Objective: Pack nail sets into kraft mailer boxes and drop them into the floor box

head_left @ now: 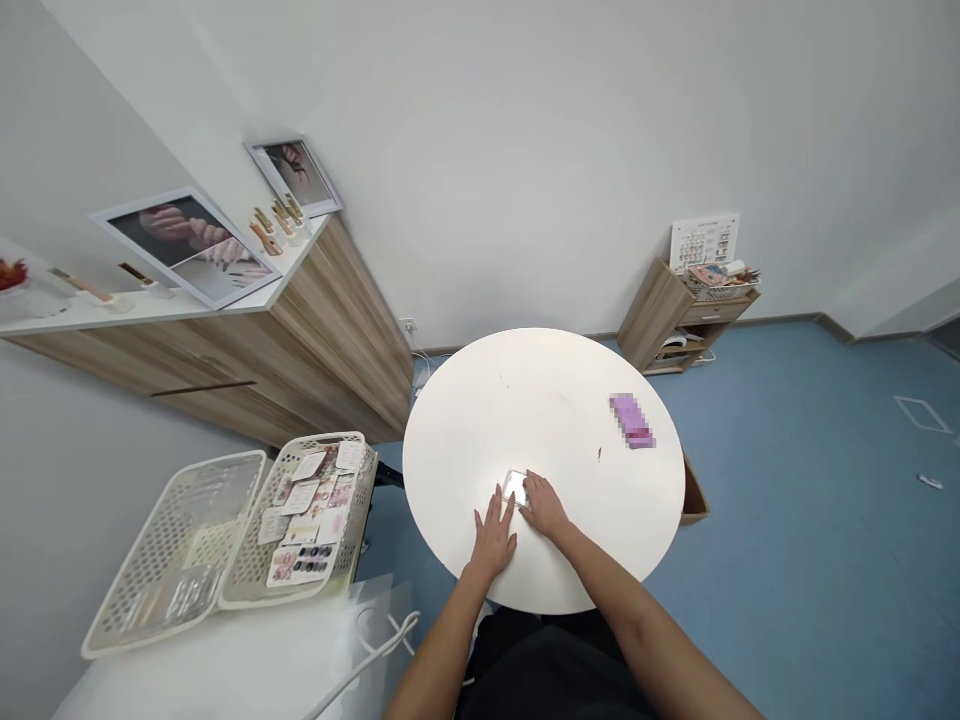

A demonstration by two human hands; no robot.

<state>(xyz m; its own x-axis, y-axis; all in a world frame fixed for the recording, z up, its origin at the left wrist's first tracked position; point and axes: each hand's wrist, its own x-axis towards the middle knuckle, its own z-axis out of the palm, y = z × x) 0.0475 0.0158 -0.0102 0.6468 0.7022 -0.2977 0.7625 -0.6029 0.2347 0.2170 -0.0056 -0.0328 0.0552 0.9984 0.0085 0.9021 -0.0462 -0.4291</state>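
Observation:
A small clear plastic case (514, 484) lies on the round white table (525, 400) near its front edge. My left hand (493, 535) rests flat on the table with fingers spread, its fingertips touching the case's left side. My right hand (543, 507) lies over the case's right edge, fingers curled down onto it. A pink blurred object (631, 421) sits farther right on the table, apart from both hands.
Two white perforated baskets stand at the left: one (171, 540) nearly bare, one (319, 515) holding several nail-tip cards. A long wooden counter (247, 330) carries framed pictures. A small wooden cabinet (679, 315) stands by the far wall. Blue floor surrounds the table.

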